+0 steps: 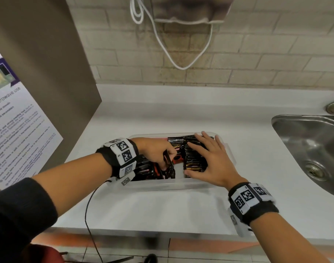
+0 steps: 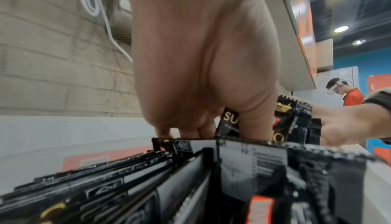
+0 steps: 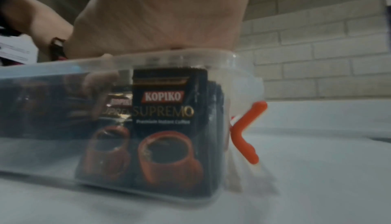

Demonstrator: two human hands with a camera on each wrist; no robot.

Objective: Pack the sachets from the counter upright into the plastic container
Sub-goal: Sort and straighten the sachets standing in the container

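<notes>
From the head view, no sachets are left on the table (image 1: 181, 209); they all seem to be in the container (image 1: 231, 158), so I judge I'm nearly done. My right hand (image 1: 208, 158) lies spread flat on the upright right-hand sachets (image 1: 194, 160).

At my left wrist, my left hand (image 2: 203, 70) pinches a sachet (image 2: 227, 122), still to be seated.

My right wrist shows sachets upright behind the wall.

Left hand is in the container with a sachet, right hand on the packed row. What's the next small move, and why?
Probably lower the sachet that the left hand pinches into the gap beside the row, since the right hand lies spread on the row and the gap is bare.
</notes>
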